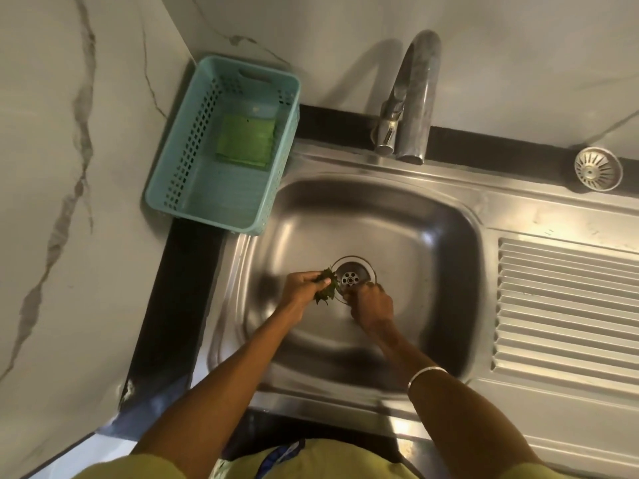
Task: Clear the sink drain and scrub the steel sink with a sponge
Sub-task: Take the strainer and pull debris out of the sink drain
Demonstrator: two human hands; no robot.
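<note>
I am working in the steel sink, taking its drain as my landmark. My left hand, just left of it, is clutching wet green leaves; my right hand, curled at its near rim, is picking at scraps too small to tell. I should be gathering everything before lifting. The sponge is waiting in the basket far left, behind the drain on the dark worktop; a strainer is lying far right.

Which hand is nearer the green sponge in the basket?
Left. The left hand, gripping leaves beside the drain, is on the sponge's side; the right hand is farther, at the drain's near edge.
</note>
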